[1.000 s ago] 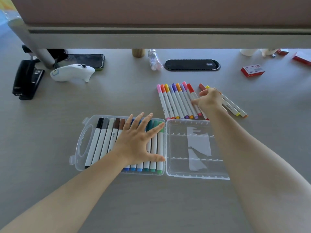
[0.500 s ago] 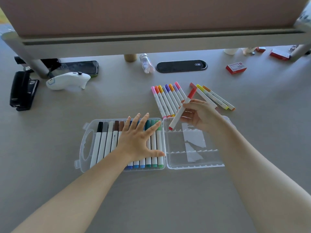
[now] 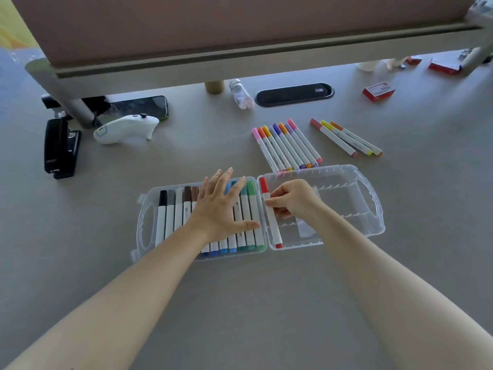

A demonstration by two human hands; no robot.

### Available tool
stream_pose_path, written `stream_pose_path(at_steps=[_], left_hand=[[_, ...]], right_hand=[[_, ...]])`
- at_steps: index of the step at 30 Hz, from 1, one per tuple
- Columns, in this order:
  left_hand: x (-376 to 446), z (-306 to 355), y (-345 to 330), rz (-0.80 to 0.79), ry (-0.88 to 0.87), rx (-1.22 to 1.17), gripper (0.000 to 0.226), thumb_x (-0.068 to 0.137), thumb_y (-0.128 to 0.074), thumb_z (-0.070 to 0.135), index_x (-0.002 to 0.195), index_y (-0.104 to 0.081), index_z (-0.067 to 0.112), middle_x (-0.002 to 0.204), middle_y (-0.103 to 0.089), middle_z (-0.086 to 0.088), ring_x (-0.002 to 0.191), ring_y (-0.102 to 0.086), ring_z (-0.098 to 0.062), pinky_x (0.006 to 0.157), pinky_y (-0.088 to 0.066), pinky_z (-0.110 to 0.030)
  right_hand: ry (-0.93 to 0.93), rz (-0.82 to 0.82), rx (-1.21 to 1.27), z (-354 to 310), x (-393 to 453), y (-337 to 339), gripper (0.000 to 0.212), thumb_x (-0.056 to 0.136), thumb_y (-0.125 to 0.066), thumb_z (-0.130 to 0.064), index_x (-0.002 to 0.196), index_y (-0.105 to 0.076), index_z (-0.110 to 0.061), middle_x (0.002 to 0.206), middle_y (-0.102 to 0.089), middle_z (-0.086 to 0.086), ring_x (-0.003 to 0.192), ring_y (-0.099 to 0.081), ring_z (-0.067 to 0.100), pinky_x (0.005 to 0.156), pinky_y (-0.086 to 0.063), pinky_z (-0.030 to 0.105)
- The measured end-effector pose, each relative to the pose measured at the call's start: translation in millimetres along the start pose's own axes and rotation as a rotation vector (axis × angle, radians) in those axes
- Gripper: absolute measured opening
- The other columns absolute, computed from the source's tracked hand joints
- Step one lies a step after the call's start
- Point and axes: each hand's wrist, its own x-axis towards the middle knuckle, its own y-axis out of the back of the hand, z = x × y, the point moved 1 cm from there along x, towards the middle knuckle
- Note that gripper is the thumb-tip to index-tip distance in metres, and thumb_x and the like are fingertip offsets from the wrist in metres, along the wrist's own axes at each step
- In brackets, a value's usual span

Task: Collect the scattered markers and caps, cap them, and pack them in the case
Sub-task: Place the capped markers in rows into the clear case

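- Red is the colour in hand — your right hand (image 3: 292,200) pinches the red-capped white marker (image 3: 270,212) at mid-barrel, fingers curled round it, and the marker lies along the left edge of the right half of the clear plastic hinged case (image 3: 373,209), just beside the hinge.
- The step, as I judge it, is packing: the left half holds a full row of capped markers (image 3: 170,209), black through green, while the right half takes its first.
- Your left hand (image 3: 221,206) lies flat on that row, fingers straight and spread, thumb out toward the green end, gripping nothing — it seems to steady the case.
- Both forearms reach straight in from the near edge; the right wrist bends inward to the hinge.
- Next, I'd say, seat the red marker in the ribbed slots, let go, then reach for the group of seven pink-to-purple capped markers (image 3: 286,145) lying just beyond the case rim, or the three reddish, yellow and orange ones (image 3: 346,138) further right.
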Motion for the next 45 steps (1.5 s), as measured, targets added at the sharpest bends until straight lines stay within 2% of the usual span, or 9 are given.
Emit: stream_pose_path(at_steps=[5, 11, 15, 19, 22, 28, 33, 40, 45], left_hand=[[-4, 2, 0, -0.022, 0.012, -0.028, 0.095, 0.076, -0.044, 0.071, 0.147, 0.001, 0.025, 0.155, 0.014, -0.004, 0.142, 0.015, -0.025, 0.114, 0.010, -0.039], [7, 10, 0, -0.009, 0.008, -0.044, 0.086, 0.079, -0.042, 0.067, 0.146, -0.002, 0.031, 0.155, 0.014, -0.004, 0.142, 0.014, -0.027, 0.114, 0.009, -0.042], [20, 20, -3, -0.039, -0.001, 0.018, 0.089, 0.075, -0.038, 0.073, 0.144, 0.007, 0.039, 0.154, 0.017, -0.007, 0.141, 0.017, -0.032, 0.112, 0.012, -0.048], [25, 23, -9, -0.046, 0.020, 0.098, 0.093, 0.071, -0.034, 0.079, 0.141, 0.015, 0.042, 0.154, 0.019, -0.007, 0.141, 0.018, -0.034, 0.112, 0.013, -0.050], [25, 22, -11, -0.036, 0.022, 0.136, 0.094, 0.070, -0.032, 0.080, 0.141, 0.016, 0.042, 0.154, 0.018, -0.005, 0.142, 0.015, -0.033, 0.112, 0.012, -0.050], [25, 16, -13, -0.007, 0.026, 0.146, 0.098, 0.064, -0.025, 0.088, 0.139, 0.019, 0.044, 0.154, 0.017, -0.003, 0.142, 0.013, -0.031, 0.113, 0.010, -0.048], [17, -13, -14, 0.004, 0.041, 0.152, 0.094, 0.031, 0.025, 0.091, 0.112, 0.045, 0.048, 0.154, 0.018, -0.004, 0.142, 0.013, -0.030, 0.112, 0.012, -0.046], [14, -19, -19, 0.028, 0.035, 0.146, 0.091, 0.033, 0.027, 0.089, 0.112, 0.045, 0.047, 0.154, 0.015, -0.002, 0.142, 0.012, -0.030, 0.111, 0.014, -0.047], [14, -18, -19, 0.038, 0.034, 0.159, 0.099, 0.034, 0.027, 0.088, 0.123, 0.037, 0.045, 0.154, 0.015, 0.000, 0.142, 0.013, -0.029, 0.111, 0.014, -0.048]], right_hand=[[0.081, 0.089, -0.051, 2, -3, -5, 0.015, 0.083, -0.063, -0.015, 0.074, -0.052, -0.013, 0.073, -0.062, 0.005, 0.065, -0.065, 0.019, 0.059, -0.056, 0.025], [0.180, 0.202, -0.133, 3, -1, 3, 0.013, 0.084, -0.063, -0.019, 0.082, -0.056, -0.009, 0.075, -0.060, 0.007, 0.067, -0.060, 0.019, 0.070, -0.055, 0.030], [0.238, 0.415, -0.089, 1, 11, 25, 0.014, 0.088, -0.059, -0.021, 0.092, -0.060, -0.008, 0.080, -0.058, 0.001, 0.064, -0.052, 0.011, 0.056, -0.041, 0.012], [0.214, 0.569, -0.100, -2, 30, 49, 0.029, 0.092, -0.053, -0.020, 0.116, -0.056, -0.006, 0.108, -0.062, 0.006, 0.086, -0.053, 0.012, 0.071, -0.044, 0.018], [0.193, 0.624, -0.119, -1, 47, 61, 0.032, 0.091, -0.053, -0.020, 0.121, -0.054, -0.008, 0.120, -0.060, 0.008, 0.102, -0.058, 0.019, 0.078, -0.045, 0.022], [0.181, 0.623, -0.241, -5, 68, 52, 0.022, 0.090, -0.056, -0.024, 0.107, -0.064, -0.014, 0.119, -0.061, 0.008, 0.105, -0.055, 0.025, 0.095, -0.044, 0.039], [0.206, 0.599, -0.391, -11, 70, 33, 0.018, 0.091, -0.053, -0.025, 0.101, -0.067, -0.018, 0.118, -0.056, 0.005, 0.111, -0.044, 0.023, 0.093, -0.034, 0.035], [0.168, 0.564, -0.547, -24, 72, 18, 0.021, 0.088, -0.055, -0.029, 0.102, -0.065, -0.017, 0.124, -0.048, 0.006, 0.118, -0.038, 0.025, 0.101, -0.031, 0.041], [0.080, 0.550, -0.629, -30, 77, 6, 0.035, 0.084, -0.060, -0.040, 0.096, -0.063, -0.007, 0.130, -0.044, 0.011, 0.123, -0.037, 0.030, 0.106, -0.030, 0.046]])
